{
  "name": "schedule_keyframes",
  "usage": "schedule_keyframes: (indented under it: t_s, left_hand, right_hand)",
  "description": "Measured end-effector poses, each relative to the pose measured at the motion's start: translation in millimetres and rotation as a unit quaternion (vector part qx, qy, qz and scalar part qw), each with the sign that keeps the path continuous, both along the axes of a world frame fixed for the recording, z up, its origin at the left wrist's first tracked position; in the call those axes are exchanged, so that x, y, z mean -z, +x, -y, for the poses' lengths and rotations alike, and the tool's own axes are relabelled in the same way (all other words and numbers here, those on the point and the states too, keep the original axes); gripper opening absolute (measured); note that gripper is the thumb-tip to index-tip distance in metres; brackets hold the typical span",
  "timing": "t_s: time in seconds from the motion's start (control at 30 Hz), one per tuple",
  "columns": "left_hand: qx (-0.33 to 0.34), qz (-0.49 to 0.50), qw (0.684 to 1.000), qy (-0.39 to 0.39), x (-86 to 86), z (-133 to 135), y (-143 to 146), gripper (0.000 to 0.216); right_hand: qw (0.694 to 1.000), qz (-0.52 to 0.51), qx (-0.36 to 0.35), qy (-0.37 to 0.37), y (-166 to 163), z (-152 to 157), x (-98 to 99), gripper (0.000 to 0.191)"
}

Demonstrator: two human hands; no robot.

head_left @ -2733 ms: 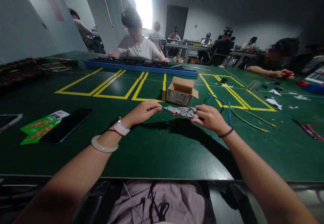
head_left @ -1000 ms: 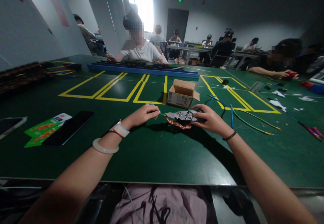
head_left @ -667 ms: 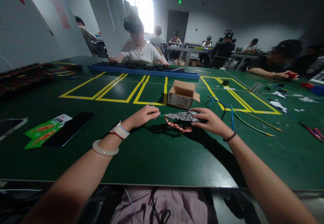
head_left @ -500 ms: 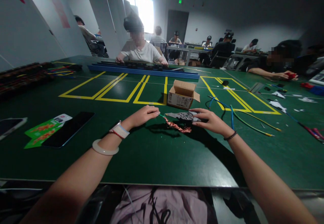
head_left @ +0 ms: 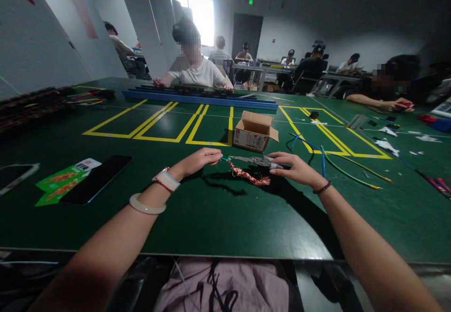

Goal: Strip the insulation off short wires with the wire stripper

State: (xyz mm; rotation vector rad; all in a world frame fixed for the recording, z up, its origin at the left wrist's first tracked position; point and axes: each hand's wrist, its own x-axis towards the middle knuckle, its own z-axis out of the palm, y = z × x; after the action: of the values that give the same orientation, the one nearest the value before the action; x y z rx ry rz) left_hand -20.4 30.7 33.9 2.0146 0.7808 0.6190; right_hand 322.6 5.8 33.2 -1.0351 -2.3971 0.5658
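Observation:
Between the thumb and fingers of my left hand is a short green wire, pinched near its end. From that wire hangs a tangled bundle of bare copper strands, trailing to the right above the table. My right hand is closed round the handles of grey wire strippers. Their jaws point left, with the tip at the green wire beside the left fingertips. Whether the jaws bite into the insulation is too small to tell.
An open cardboard box stands just beyond the tool. Cut cables lie right; a black phone and green packets lie left. Blue trunking runs across the back, before a seated person.
The strippers' handles have come closer together, and the jaws now meet the green wire by my left fingertips. The copper bundle has swung slightly right.

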Motion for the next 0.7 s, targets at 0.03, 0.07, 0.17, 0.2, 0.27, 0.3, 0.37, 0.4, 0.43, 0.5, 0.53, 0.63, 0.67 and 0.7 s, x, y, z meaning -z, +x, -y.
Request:
schedule_keyframes:
  t_s: [0.03,0.07,0.17,0.2,0.27,0.3,0.37,0.4,0.43,0.5,0.53,0.63,0.67,0.7]
  left_hand:
    - [-0.002,0.001,1.000,0.000,0.2,-0.2,0.0,0.035]
    - [-0.004,0.000,1.000,0.001,0.1,-0.1,0.2,0.036]
    - [-0.013,-0.008,1.000,0.006,-2.3,2.0,1.0,0.036]
    - [-0.017,-0.011,1.000,0.008,-3.6,3.1,1.4,0.036]
    - [-0.021,-0.011,1.000,0.016,-6.0,5.2,2.4,0.037]
    - [-0.022,-0.012,0.999,0.023,-6.8,5.9,2.8,0.037]
    - [-0.020,-0.019,0.999,0.037,-7.3,6.5,3.4,0.038]
    - [-0.020,-0.025,0.999,0.044,-7.0,6.4,3.5,0.038]
    - [-0.018,-0.031,0.998,0.049,-6.4,6.3,3.6,0.038]
    - [-0.011,-0.040,0.998,0.055,-5.2,5.9,3.7,0.038]
    - [-0.008,-0.043,0.997,0.057,-4.6,5.9,3.7,0.038]
    - [-0.003,-0.050,0.997,0.066,-4.0,6.2,3.7,0.037]
    - [-0.002,-0.052,0.996,0.070,-4.1,6.4,3.6,0.037]
    - [0.000,-0.054,0.996,0.075,-4.1,6.6,3.5,0.037]
  right_hand:
    - [1.000,-0.002,-0.001,-0.005,0.3,0.2,-0.7,0.036]
    - [1.000,-0.004,0.000,-0.009,0.6,0.3,-1.3,0.036]
    - [1.000,-0.007,0.002,-0.019,1.3,0.5,-2.8,0.036]
    - [1.000,-0.006,0.002,-0.021,1.5,0.5,-3.1,0.037]
    - [1.000,-0.001,0.000,-0.024,1.5,0.3,-3.3,0.036]
    - [1.000,0.002,-0.002,-0.024,1.4,0.2,-3.2,0.036]
    - [1.000,0.007,-0.007,-0.023,0.9,0.3,-3.0,0.037]
    - [1.000,0.009,-0.009,-0.021,0.6,0.4,-2.8,0.037]
    - [1.000,0.012,-0.010,-0.018,0.2,0.7,-2.6,0.037]
    - [1.000,0.019,-0.008,-0.005,-0.4,1.2,-2.5,0.037]
    - [1.000,0.023,-0.006,0.003,-0.6,1.4,-2.6,0.036]
    - [0.999,0.035,-0.006,0.024,-0.8,2.0,-3.2,0.034]
    - [0.999,0.037,-0.007,0.028,-0.9,2.1,-3.4,0.034]
    - [0.999,0.038,-0.008,0.031,-1.0,2.1,-3.7,0.033]
